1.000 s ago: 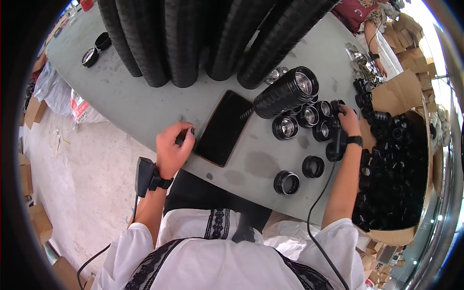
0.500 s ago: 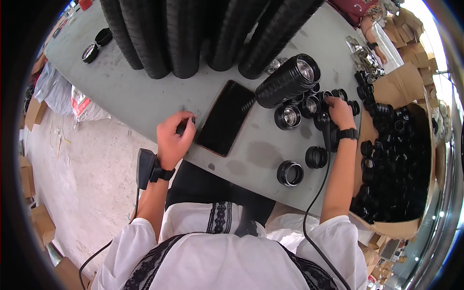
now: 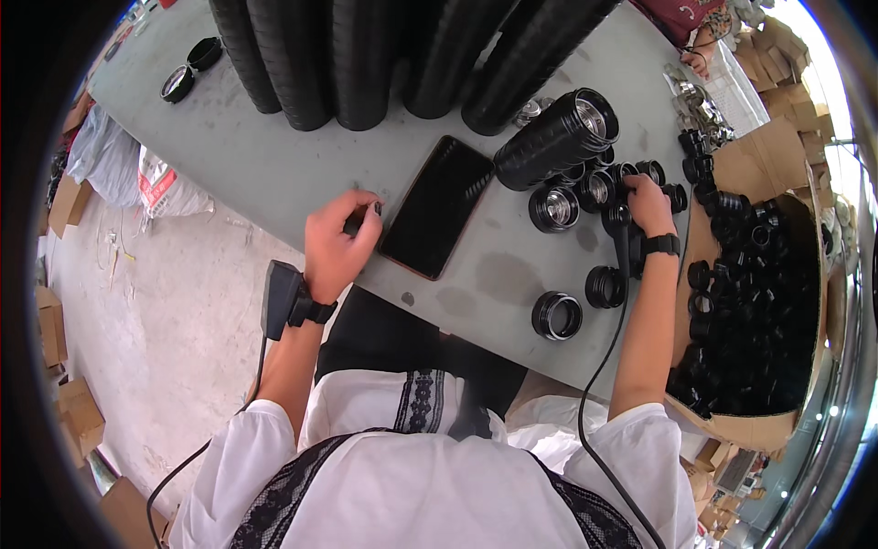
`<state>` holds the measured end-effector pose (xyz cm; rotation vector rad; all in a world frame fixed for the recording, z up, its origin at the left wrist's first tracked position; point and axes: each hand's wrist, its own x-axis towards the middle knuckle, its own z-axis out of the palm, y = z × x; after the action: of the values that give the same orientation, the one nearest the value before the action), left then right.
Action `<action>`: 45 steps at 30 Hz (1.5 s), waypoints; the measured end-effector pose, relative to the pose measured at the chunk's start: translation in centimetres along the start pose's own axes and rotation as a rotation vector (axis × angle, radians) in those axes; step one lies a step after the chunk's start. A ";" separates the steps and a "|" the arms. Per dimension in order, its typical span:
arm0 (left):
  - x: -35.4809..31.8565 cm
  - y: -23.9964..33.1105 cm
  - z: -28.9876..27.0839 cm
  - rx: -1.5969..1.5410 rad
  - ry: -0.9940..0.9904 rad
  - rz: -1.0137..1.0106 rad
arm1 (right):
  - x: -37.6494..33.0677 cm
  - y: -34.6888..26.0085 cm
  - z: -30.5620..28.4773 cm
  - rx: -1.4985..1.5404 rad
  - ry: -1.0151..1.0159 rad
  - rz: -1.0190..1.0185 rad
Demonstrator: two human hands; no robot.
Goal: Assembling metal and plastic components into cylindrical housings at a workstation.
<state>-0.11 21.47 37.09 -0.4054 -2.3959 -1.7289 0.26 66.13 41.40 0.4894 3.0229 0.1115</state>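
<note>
Several black rings [image 3: 596, 190] are clustered on the table [image 3: 494, 316] at the right hand [image 3: 650, 207], its fingers bent, grip hidden. The left hand [image 3: 338, 240] is curled near a phone [image 3: 437, 209], contents unclear.

No lettering or number can be read. Toward ten o'clock, past the edge of the table [image 3: 274, 174], a white sack [image 3: 168, 190] carries red print, too small and blurred to make out. Toward half past one, maroon cloth [image 3: 679, 20] bears a pale mark, likewise unreadable.
</note>
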 end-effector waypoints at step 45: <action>0.3 0.1 0.2 0.024 0.032 0.052 | 11.7 -6.7 3.0 0.598 0.055 -0.791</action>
<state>-0.35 21.68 37.22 -0.4294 -2.3602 -1.6709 -12.61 63.71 37.06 -0.7137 2.9946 -0.8343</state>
